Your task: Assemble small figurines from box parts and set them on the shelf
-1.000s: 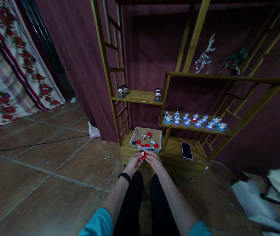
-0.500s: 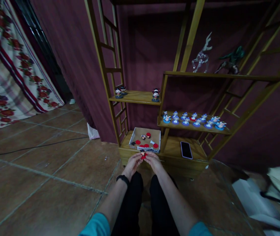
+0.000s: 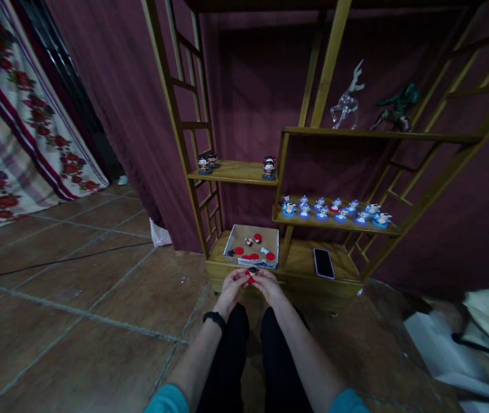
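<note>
Between the fingertips of my left hand (image 3: 233, 288) and my right hand (image 3: 269, 283) is a small figurine (image 3: 252, 271) with a dark top and a red base. Both hands are closed on it, just in front of a shallow cardboard box (image 3: 230, 244). Inside the box lie several red discs (image 3: 270, 256), a white-and-dark figurine (image 3: 248, 241), a figurine with a red disc (image 3: 257, 238), a small white piece (image 3: 265, 250) and a black piece (image 3: 231, 252). My fingers partly cover the held figurine's base.
A wooden shelf unit (image 3: 235, 178) holds dark-haired figurines (image 3: 269, 167) and several blue-and-white figurines (image 3: 322, 213). Higher up stand a clear deer figure (image 3: 347, 103) and a dark green figure (image 3: 399, 109). A phone (image 3: 324, 263) lies at lower right. White boxes (image 3: 446, 350) sit on the floor.
The figurine has tilted in my fingers, so its dark top now faces me more. Both hands stay on it. The view has shifted slightly.
</note>
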`<state>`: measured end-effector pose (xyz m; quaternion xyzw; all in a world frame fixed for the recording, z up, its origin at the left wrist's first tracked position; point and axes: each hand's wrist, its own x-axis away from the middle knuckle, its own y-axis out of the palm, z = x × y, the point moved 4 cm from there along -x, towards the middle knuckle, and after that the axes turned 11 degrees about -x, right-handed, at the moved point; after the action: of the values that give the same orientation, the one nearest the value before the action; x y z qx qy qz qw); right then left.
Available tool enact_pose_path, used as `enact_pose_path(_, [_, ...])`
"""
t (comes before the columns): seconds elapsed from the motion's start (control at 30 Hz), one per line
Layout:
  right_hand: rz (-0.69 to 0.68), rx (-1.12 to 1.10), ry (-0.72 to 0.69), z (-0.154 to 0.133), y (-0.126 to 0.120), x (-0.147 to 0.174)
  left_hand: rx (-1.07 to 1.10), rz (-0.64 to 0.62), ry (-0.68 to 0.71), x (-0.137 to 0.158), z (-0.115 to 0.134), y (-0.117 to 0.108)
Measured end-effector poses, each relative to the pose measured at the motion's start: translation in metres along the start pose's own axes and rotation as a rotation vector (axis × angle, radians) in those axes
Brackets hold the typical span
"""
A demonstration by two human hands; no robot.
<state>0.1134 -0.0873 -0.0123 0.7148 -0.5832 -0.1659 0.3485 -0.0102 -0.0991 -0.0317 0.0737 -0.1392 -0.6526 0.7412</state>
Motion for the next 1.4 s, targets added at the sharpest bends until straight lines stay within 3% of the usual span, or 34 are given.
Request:
enact_pose_path(0.23, [0.003, 0.008, 0.011, 0.004, -0.003, -0.003, -0.006, -0.009, 0.020, -0.002, -0.002, -0.001])
enact_pose_path(0.57, [-0.010, -0.034, 0.016, 0.014, -0.012, -0.009, -0.067, 0.179, 0.143, 0.005, 0.003, 0.004])
enact_pose_path(0.87, [-0.052, -0.049, -0.036, 0.008, -0.011, -0.010, -0.038, 0.120, 0.200, 0.009, 0.009, 0.007])
enact_pose_path(1.13, [-0.043, 0.066, -0.005, 0.008, -0.003, -0.004, 0.029, 0.121, 0.086, 0.005, 0.006, 0.002])
enact_pose_path(1.4, [-0.020, 0.036, 0.034, 0.009, -0.001, -0.002, 0.080, 0.154, -0.026, 0.000, -0.002, 0.000])
